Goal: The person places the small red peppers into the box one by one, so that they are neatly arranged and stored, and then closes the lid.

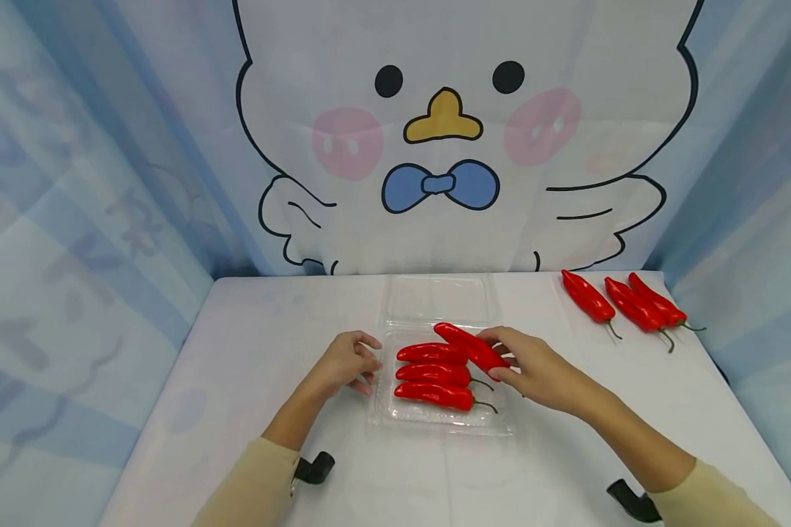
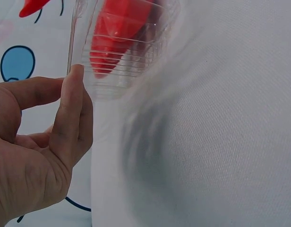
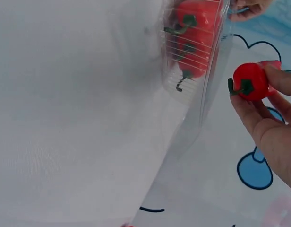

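Note:
A clear plastic box (image 1: 385,417) lies on the table with its lid (image 1: 438,298) folded back. Three red chili peppers (image 1: 433,374) lie side by side in it, green stems toward the right. Over the box's upper right part, my right hand (image 1: 534,366) grips another red chili pepper (image 1: 471,345) near its stem end, tilted with its tip toward the far left. The right wrist view shows this pepper (image 3: 251,81) held between thumb and fingers, apart from the box. At the box's left edge, my left hand (image 2: 46,137) pinches the rim with its fingertips.
Three more red chili peppers (image 1: 587,296) lie at the table's far right corner. A white cloth covers the table (image 1: 277,307). Behind it hangs a curtain (image 1: 444,241) with a cartoon bird; blue curtains (image 1: 92,241) stand at the sides.

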`<state>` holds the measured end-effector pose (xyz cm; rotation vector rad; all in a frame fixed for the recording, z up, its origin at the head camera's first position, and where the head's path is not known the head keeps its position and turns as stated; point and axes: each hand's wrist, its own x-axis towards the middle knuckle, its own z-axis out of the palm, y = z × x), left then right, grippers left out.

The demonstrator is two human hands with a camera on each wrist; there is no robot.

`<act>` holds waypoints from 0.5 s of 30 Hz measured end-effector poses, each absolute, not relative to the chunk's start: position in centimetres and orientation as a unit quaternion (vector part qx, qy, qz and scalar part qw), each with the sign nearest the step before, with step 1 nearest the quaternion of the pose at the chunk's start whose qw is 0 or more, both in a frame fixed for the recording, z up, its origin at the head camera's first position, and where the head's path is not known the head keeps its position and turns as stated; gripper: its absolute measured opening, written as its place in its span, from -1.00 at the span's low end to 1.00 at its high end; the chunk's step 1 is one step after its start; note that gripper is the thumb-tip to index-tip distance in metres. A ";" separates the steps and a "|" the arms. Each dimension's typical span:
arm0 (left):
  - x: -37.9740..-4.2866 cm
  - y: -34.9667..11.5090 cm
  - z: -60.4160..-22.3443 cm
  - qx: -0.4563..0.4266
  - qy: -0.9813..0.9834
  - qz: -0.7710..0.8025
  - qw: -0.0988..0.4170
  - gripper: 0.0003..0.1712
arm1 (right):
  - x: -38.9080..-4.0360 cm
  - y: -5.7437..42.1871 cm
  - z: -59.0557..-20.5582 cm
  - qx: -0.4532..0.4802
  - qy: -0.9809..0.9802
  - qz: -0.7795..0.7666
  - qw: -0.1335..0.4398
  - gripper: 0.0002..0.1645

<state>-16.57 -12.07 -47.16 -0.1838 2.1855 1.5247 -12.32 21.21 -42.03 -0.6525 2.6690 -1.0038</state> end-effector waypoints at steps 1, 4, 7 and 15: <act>-16.6 -12.1 -47.1 -0.067 0.795 0.556 0.233 -0.63 | -12.3 21.0 -42.0 -0.229 0.904 -0.342 0.112 -0.32; -16.5 -12.2 -47.1 -0.066 0.795 0.557 0.233 -0.63 | -12.2 20.5 -42.1 -0.248 0.898 -0.341 0.125 -0.32; -16.4 -12.2 -47.0 -0.066 0.794 0.557 0.234 -0.63 | -12.1 20.1 -42.1 -0.266 0.891 -0.342 0.137 -0.32; -16.3 -12.1 -46.9 -0.063 0.793 0.559 0.232 -0.63 | -11.5 19.1 -42.5 -0.292 0.886 -0.325 0.158 -0.36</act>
